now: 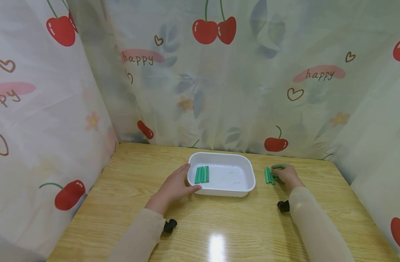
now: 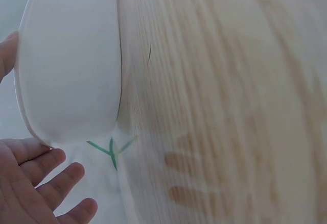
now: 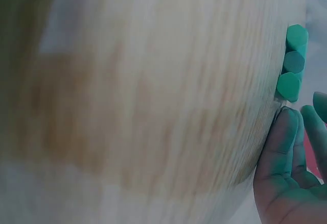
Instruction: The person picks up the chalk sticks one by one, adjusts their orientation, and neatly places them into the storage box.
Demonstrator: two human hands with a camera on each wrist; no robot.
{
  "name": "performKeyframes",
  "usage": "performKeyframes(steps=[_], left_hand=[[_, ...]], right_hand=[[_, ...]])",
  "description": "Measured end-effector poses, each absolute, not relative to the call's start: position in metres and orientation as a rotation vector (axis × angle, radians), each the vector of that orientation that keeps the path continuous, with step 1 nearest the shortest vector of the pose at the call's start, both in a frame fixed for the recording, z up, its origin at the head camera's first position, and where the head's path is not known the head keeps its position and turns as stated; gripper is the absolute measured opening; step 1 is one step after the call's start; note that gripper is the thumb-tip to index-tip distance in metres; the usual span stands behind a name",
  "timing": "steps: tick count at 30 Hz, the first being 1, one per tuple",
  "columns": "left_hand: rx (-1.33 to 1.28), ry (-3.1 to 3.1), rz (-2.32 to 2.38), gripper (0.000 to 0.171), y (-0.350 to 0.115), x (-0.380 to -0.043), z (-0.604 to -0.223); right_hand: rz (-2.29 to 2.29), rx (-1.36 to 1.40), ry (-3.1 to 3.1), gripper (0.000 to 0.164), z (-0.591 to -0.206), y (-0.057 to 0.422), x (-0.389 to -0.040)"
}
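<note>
A white rectangular tub (image 1: 226, 192) stands on the table, with several green, chalk-like sticks (image 1: 202, 174) side by side at its left end. My left hand (image 1: 175, 185) holds that end, thumb at the near rim and fingers at the left corner. In the left wrist view, the thumb (image 2: 7, 55) and index finger touch the tub's rim (image 2: 19, 89). To the right of the tub lie three more green sticks (image 1: 269, 175) in a row. My right hand (image 1: 287, 175) is beside them, its fingers tinged green. In the right wrist view, the fingertips (image 3: 288, 119) lie close to the sticks' ends (image 3: 294, 62), holding nothing visible.
The light wood table (image 1: 232, 222) reaches back to a hanging curtain (image 1: 219, 91) printed with cherries, which also encloses both sides. A black wrist-camera piece (image 1: 170, 225) projects by the left sleeve, and another (image 1: 283, 206) by the right.
</note>
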State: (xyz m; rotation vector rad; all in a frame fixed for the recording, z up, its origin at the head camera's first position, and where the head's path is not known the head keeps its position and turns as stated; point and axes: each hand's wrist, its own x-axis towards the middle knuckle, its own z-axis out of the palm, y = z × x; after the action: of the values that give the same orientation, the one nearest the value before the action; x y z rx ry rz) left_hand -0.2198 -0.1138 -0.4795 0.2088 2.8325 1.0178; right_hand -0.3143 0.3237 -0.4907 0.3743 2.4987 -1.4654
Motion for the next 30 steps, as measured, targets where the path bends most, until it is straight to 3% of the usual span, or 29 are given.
performKeyframes(steps=[30], left_hand=[[0.228,2.837,1.02,0.11,-0.115,-0.219,-0.48]], right_hand=[[-0.883,0.164,2.746,0.044,-0.476,0.317,-0.313]])
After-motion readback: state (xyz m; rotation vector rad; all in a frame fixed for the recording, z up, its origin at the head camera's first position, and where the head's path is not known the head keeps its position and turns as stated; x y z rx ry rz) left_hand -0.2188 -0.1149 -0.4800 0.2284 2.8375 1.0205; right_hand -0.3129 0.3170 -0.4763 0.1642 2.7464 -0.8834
